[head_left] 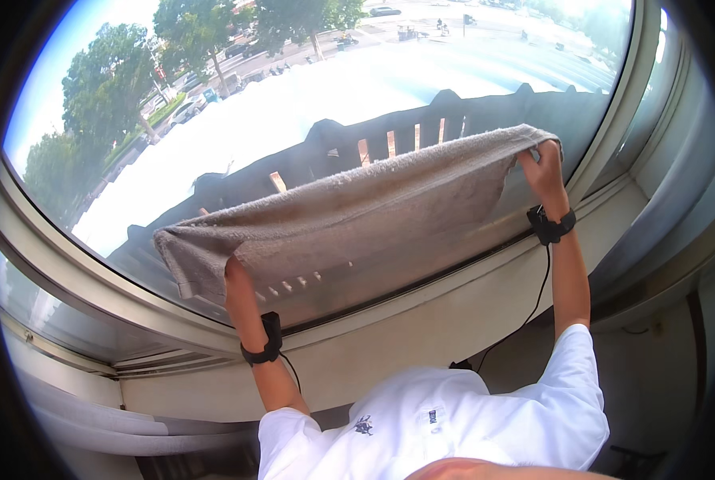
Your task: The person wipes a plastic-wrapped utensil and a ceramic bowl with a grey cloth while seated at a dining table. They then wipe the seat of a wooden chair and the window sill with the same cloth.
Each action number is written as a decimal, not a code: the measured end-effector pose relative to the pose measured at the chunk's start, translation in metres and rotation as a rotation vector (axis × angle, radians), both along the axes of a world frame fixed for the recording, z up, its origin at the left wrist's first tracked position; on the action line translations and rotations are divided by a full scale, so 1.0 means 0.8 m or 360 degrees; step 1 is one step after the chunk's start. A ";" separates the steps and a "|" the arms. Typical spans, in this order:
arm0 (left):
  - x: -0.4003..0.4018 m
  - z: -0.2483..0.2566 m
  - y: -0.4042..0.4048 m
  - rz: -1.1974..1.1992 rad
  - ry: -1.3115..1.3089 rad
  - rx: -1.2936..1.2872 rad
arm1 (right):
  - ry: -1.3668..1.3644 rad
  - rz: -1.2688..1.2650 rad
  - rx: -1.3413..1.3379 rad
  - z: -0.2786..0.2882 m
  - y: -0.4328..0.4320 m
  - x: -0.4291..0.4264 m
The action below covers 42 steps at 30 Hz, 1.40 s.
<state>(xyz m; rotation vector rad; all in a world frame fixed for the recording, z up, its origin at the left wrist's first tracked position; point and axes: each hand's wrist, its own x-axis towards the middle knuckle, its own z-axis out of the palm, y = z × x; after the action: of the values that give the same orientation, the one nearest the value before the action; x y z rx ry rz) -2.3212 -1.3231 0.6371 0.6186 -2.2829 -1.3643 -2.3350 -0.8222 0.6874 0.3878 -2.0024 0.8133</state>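
Note:
A grey terry towel stretches lengthwise in front of the large window pane. My right hand pinches its upper right corner, fingers bent around the edge. At the other end, my left hand goes in under the towel's left part, which hangs over it and hides the fingers. The cloth is drawn fairly straight between both hands, its left end lower in view than the right. Whether the towel touches the glass cannot be made out.
A pale window frame borders the glass, with a ledge below. Light curtains hang at the sides. Black wrist straps trail cables. Outside are a bright roof, trees and a road with vehicles.

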 end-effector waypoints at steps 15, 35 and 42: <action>-0.049 -0.153 -0.050 -0.0252 0.0276 -0.0451 | -0.0048 -0.0430 0.0423 -0.160 -0.063 -0.014; -0.041 -0.006 -0.069 -0.0199 -0.0148 -0.1159 | -0.0035 -0.0090 0.0276 0.011 -0.067 -0.037; -0.084 -0.085 -0.047 -0.0010 0.0807 -0.1490 | -0.0129 -0.0270 0.0554 -0.083 -0.179 -0.041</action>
<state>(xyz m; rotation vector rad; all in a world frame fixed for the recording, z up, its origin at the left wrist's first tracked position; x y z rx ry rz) -2.3886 -1.3606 0.5688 -0.0512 -2.1426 -0.2704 -2.3677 -0.9651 0.6209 0.3800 -2.2230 0.3795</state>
